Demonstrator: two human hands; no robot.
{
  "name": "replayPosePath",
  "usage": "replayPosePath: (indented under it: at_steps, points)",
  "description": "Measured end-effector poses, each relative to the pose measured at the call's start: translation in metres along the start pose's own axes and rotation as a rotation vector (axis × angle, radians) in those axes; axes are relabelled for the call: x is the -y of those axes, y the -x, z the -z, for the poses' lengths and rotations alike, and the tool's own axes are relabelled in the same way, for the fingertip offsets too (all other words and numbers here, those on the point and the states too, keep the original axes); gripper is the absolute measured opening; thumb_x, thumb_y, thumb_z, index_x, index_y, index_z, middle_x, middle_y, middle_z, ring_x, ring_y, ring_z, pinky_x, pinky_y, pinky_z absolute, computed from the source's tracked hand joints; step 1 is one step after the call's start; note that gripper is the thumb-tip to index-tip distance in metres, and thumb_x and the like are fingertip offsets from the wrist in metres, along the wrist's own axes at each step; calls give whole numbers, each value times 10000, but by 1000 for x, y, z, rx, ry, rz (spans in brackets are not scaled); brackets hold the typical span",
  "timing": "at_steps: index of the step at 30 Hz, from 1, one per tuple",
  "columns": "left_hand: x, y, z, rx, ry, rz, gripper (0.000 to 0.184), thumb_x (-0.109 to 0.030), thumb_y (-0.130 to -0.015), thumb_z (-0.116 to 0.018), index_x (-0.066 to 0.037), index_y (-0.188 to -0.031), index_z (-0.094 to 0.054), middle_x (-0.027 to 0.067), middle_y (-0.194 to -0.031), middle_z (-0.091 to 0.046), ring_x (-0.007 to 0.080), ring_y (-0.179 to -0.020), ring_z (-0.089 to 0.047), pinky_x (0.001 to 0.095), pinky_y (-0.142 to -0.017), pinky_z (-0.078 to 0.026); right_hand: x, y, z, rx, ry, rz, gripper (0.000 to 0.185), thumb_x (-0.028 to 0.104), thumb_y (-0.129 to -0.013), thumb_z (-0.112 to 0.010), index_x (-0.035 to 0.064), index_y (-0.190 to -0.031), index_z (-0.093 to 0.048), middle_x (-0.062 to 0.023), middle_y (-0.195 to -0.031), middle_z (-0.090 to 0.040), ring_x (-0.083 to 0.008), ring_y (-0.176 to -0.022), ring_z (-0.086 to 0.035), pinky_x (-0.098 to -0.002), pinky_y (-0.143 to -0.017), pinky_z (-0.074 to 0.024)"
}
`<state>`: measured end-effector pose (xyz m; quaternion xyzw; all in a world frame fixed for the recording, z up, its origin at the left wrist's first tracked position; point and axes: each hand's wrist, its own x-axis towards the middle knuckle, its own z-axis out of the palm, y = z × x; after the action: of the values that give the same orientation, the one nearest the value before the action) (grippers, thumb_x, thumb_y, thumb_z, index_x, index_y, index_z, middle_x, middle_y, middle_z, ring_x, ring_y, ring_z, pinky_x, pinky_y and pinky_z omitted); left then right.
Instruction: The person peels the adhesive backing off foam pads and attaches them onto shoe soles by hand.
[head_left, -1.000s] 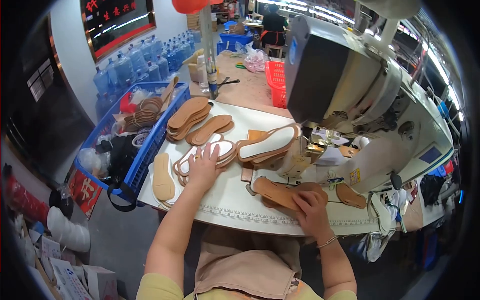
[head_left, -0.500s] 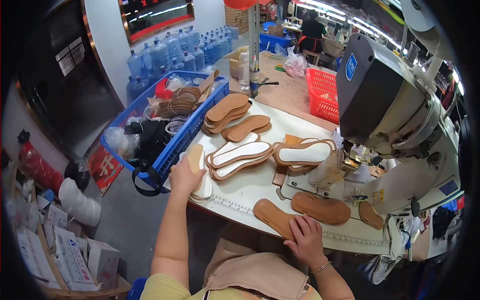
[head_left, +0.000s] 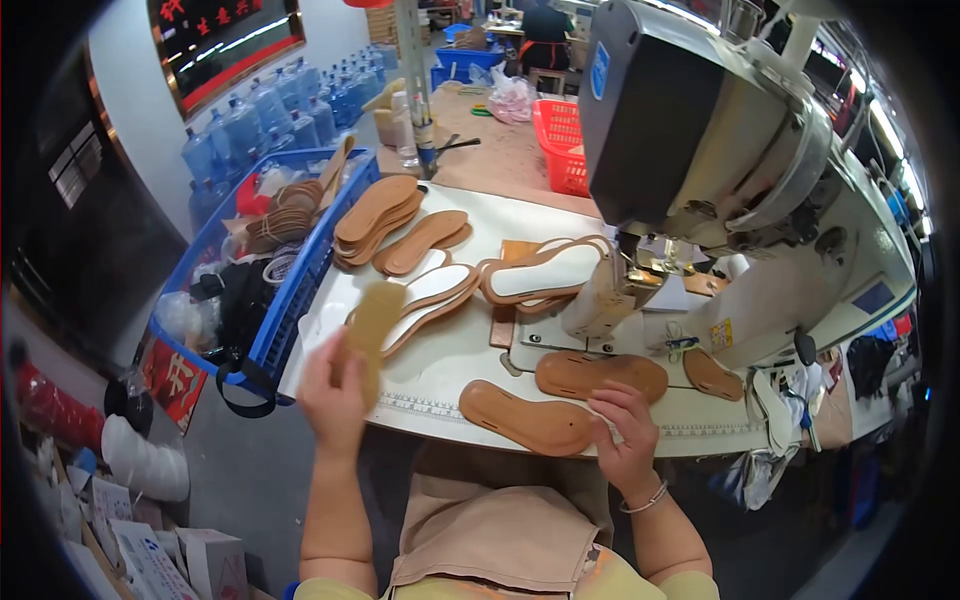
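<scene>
In my left hand (head_left: 335, 395) is a tan insole (head_left: 378, 325), held upright and slightly blurred, between thumb and fingers. My right hand (head_left: 625, 435) hovers at the table's front edge with its fingers loosely bent and apart, nothing between them. Beside its fingertips lies a brown leather insole (head_left: 515, 415) with small slots. A second brown insole (head_left: 600, 375) rests just behind that one. White-topped insoles with brown edges (head_left: 545, 275) are stacked mid-table, and more (head_left: 430, 300) lie to their left, partly behind the held piece.
A large sewing machine (head_left: 690, 130) stands at the right. Brown insole stacks (head_left: 378, 215) sit at the back left. A blue crate (head_left: 275, 345) of materials adjoins the table's left side; a red basket (head_left: 562, 150) stands behind. A ruler strip (head_left: 430, 408) runs along the front edge.
My left hand has lifted the tan insole off the pile at the left edge. My right hand has come off the brown insole. The whole view has shifted.
</scene>
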<state>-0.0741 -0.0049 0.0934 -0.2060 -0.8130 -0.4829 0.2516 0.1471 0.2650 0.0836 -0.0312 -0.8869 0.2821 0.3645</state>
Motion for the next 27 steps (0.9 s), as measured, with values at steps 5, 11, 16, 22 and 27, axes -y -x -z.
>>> replayPosePath:
  at_steps: [5,11,16,22,27]
  points:
    - [-68,79,-51,756,907,558,381,-33,-839,-708,-24,-1203,-595,46,-1068,-647,103,-949,-609,251,-848,-511,30,-1,-38,83,-956,-521,200,91,-915,-606,-25,-1074,-636,-117,-1116,-646,-191,-1039,-600,-328,-883,-483]
    - [-88,125,-78,875,1098,687,221,-89,-925,-624,-12,-1118,-549,28,-1000,-613,82,-913,-579,216,-811,-473,23,3,-36,51,-1107,-748,303,214,-988,-529,-56,-1118,-574,-122,-1072,-666,-157,-939,-636,-278,-833,-515]
    - [-98,114,-93,890,1093,607,239,-84,-935,-604,-10,-1157,-559,55,-1048,-626,107,-944,-599,245,-838,-493,4,-7,-6,-95,-1098,-832,266,225,-1001,-489,-8,-1043,-609,-117,-919,-688,-187,-801,-673,-309,-719,-550]
    - [-33,1,-102,315,365,-185,255,-60,-800,-704,-52,-1047,-644,114,-989,-671,247,-852,-655,324,-719,-532,-45,-27,77,-302,-104,-451,148,76,-945,-531,23,-1076,-574,-83,-909,-661,-213,-860,-647,-328,-749,-504]
    - [55,-100,-125,280,-99,-21,327,-159,-831,-678,4,-1109,-621,162,-1055,-646,299,-989,-621,367,-873,-485,-88,-32,67,-38,665,-103,266,15,-802,-598,45,-1065,-567,-139,-939,-590,-370,-913,-554,-432,-811,-460]
